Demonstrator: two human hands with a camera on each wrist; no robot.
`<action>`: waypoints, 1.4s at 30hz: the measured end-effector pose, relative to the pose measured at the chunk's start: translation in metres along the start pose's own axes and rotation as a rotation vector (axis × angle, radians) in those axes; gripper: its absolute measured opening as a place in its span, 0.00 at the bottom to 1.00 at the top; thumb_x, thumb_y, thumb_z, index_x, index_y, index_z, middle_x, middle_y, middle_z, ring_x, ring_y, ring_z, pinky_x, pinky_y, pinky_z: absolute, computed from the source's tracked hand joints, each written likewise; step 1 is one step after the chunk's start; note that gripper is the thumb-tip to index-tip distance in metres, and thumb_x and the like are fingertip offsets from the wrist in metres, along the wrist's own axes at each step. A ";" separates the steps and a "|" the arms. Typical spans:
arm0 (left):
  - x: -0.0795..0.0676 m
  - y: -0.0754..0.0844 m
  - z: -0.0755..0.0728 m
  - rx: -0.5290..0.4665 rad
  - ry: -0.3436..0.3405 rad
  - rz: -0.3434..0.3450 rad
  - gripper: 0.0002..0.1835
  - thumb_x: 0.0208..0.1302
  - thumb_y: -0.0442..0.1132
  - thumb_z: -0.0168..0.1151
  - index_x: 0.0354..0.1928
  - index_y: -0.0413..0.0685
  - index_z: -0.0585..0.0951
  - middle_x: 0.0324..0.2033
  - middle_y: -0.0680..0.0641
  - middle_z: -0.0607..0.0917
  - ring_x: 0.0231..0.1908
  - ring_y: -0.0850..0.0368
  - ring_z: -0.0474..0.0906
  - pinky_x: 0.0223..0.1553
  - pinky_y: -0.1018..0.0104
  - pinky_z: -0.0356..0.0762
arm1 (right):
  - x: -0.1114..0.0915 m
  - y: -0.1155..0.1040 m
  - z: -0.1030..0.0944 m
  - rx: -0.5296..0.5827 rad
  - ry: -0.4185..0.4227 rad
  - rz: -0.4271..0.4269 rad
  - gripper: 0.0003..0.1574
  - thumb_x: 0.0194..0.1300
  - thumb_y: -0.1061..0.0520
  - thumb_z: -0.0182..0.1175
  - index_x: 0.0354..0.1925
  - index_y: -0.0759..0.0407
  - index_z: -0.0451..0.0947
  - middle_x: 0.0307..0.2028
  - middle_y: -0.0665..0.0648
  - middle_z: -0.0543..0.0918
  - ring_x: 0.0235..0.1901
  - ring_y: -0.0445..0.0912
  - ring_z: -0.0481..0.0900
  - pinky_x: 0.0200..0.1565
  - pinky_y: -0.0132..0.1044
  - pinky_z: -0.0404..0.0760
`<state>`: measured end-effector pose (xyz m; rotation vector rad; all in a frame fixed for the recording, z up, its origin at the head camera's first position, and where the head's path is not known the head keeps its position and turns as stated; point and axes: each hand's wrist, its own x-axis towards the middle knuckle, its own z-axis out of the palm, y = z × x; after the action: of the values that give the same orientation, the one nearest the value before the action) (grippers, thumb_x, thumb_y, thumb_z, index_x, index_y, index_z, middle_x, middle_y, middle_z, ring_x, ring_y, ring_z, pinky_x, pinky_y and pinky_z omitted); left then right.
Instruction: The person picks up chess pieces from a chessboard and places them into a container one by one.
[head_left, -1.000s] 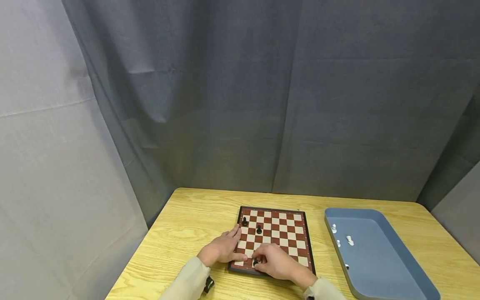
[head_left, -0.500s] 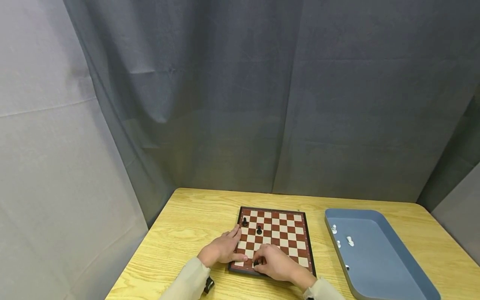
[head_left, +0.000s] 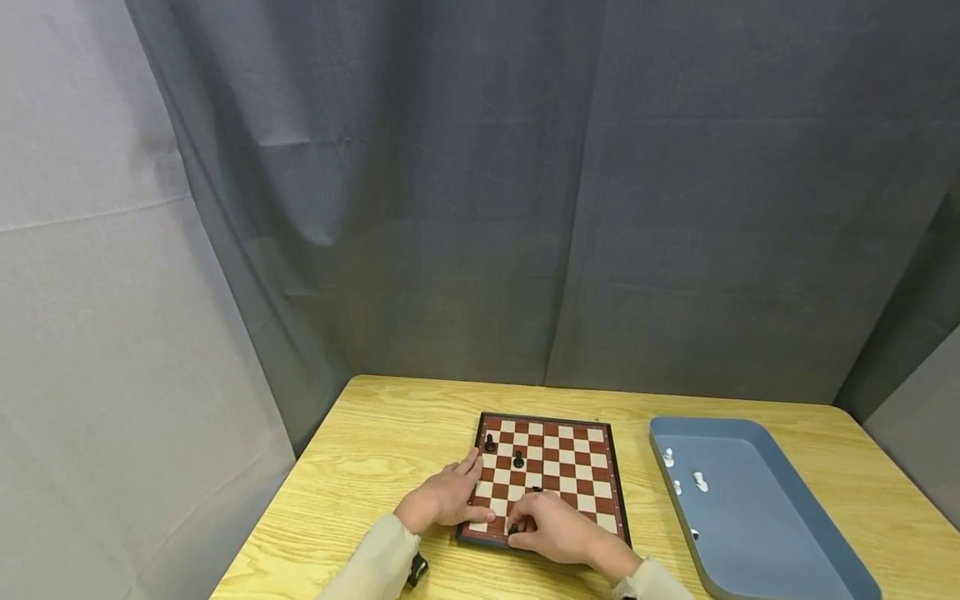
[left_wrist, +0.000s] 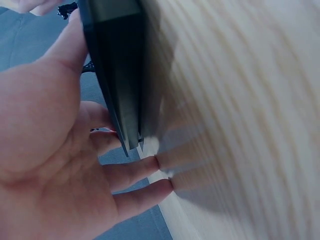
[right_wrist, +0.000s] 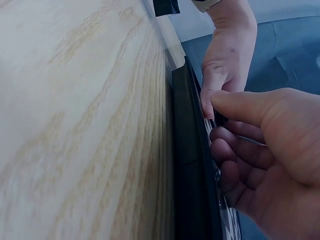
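Observation:
A red-and-white chessboard (head_left: 570, 469) with a dark frame lies on the table. Along its left edge my left hand (head_left: 448, 493) rests with straight fingers, thumb over the near corner; in the left wrist view two fingertips (left_wrist: 162, 189) reach down to the tabletop. My right hand (head_left: 553, 527) pinches a small black chess piece (head_left: 513, 529) between thumb and fingers, low over the near row of squares. Most of that piece is hidden by the fingers. Two black chess pieces stand farther back, a pawn-like one (head_left: 490, 444) and another (head_left: 518, 460). A third black piece (head_left: 537, 489) peeks out behind my right knuckles.
To the right stands a blue-grey tray (head_left: 787, 517) holding several small white chess pieces (head_left: 700, 481) near its left wall. A small black object (head_left: 417, 570) lies by the left sleeve. Grey curtains (head_left: 465, 208) hang behind the wooden table (head_left: 405, 417).
My right hand has shifted very slightly, fingers still around the black piece. A black piece behind the knuckles now shows. My left hand has stayed in place.

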<state>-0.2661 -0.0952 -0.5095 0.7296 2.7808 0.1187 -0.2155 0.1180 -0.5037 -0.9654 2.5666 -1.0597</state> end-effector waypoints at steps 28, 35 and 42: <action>0.000 0.001 -0.002 -0.027 -0.026 -0.011 0.50 0.58 0.69 0.52 0.74 0.46 0.51 0.73 0.46 0.46 0.67 0.42 0.57 0.61 0.54 0.65 | -0.025 0.018 -0.045 0.007 0.095 0.043 0.06 0.61 0.56 0.65 0.37 0.55 0.82 0.28 0.42 0.78 0.26 0.36 0.74 0.28 0.32 0.76; 0.000 0.001 -0.002 -0.033 -0.028 -0.003 0.50 0.58 0.68 0.52 0.74 0.45 0.51 0.74 0.46 0.46 0.67 0.42 0.56 0.61 0.53 0.65 | -0.032 0.019 -0.057 -0.022 0.144 0.034 0.07 0.61 0.57 0.65 0.37 0.58 0.81 0.29 0.42 0.78 0.27 0.36 0.75 0.28 0.32 0.76; -0.001 0.001 -0.002 -0.034 -0.032 0.000 0.50 0.59 0.68 0.52 0.74 0.45 0.51 0.74 0.46 0.45 0.67 0.42 0.56 0.61 0.54 0.65 | -0.037 0.024 -0.063 -0.029 0.166 0.030 0.07 0.61 0.57 0.65 0.37 0.59 0.81 0.29 0.44 0.78 0.27 0.36 0.74 0.29 0.32 0.76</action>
<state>-0.2657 -0.0953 -0.5069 0.7175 2.7416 0.1520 -0.2250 0.1894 -0.4763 -0.8765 2.7273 -1.1424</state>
